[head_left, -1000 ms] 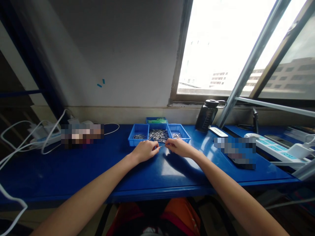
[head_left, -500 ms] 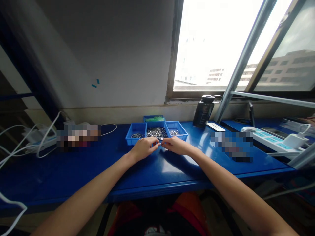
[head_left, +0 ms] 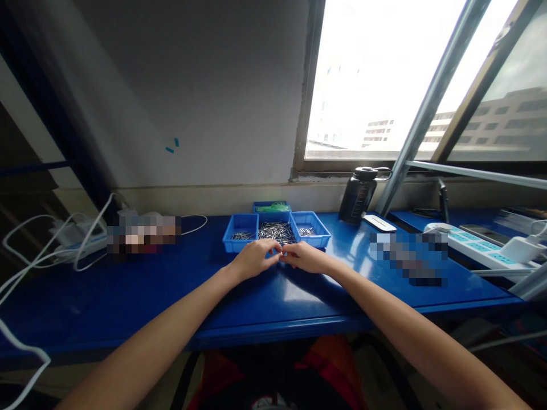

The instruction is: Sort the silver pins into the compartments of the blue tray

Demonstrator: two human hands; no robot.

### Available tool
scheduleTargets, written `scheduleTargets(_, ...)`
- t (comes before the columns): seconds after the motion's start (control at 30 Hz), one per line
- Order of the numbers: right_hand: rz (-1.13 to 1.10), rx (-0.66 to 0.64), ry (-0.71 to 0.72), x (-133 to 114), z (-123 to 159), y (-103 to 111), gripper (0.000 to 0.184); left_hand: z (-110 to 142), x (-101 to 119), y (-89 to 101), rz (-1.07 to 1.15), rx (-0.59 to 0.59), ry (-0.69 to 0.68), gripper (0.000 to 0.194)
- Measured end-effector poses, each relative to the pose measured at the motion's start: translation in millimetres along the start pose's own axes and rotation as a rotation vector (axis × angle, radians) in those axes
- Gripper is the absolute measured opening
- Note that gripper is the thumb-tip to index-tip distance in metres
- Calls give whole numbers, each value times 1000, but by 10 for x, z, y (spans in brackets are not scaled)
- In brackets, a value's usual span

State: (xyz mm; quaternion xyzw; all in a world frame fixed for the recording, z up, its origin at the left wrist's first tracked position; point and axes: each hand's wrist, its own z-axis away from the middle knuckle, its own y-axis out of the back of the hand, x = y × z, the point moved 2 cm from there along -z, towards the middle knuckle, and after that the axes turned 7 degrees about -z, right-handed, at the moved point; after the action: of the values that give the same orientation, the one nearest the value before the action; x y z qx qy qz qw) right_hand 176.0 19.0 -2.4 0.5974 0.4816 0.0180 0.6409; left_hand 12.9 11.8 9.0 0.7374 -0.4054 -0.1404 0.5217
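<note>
My left hand (head_left: pixel 257 257) and my right hand (head_left: pixel 306 256) meet fingertip to fingertip just in front of the blue bins. Both are closed in a pinch, with a tiny shiny piece between the fingertips, too small to name. Behind them, a middle blue bin (head_left: pixel 276 217) holds a heap of small metal pins (head_left: pixel 276 230). The left blue bin (head_left: pixel 240 221) has fewer slim metal pieces on its floor, and so does the right blue bin (head_left: pixel 310 221). At the back, another blue bin (head_left: pixel 257 208) contains green material (head_left: pixel 276 208).
A black water bottle (head_left: pixel 358 195) and a white flat object (head_left: pixel 380 223) stand right of the bins. Farther right lies a white power strip (head_left: pixel 481 246). White cables (head_left: pixel 32 267) tangle at the left of the blue table (head_left: pixel 171 302). Blurred patches hide items on both sides.
My fingertips have come together, closing the small gap between the hands. The whole view has shifted slightly, so everything sits a little farther right.
</note>
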Motion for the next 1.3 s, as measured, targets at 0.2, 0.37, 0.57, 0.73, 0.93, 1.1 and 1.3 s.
scheduleTargets(0.2,7,43,7,18,13,74,28,12,-49,-30,5,-35,108,14)
scheduleTargets(0.37,4,44,3,-9,24,80,29,0,-58,-38,-52,-83,87,17)
scheduleTargets(0.57,43,3,-27,2,29,94,24,0,-57,-36,-79,-101,92,20)
scheduleTargets(0.73,82,14,-17,-11,41,126,23,-1,-67,-29,-87,-122,112,23)
scheduleTargets(0.93,73,6,-7,-34,40,114,24,-4,-48,-30,-68,-122,107,23)
scheduleTargets(1.1,55,24,-26,-4,37,119,25,6,-57,-19,-95,-117,112,24)
scheduleTargets(1.3,124,89,-22,41,34,166,22,18,-85,6,-122,-122,130,28)
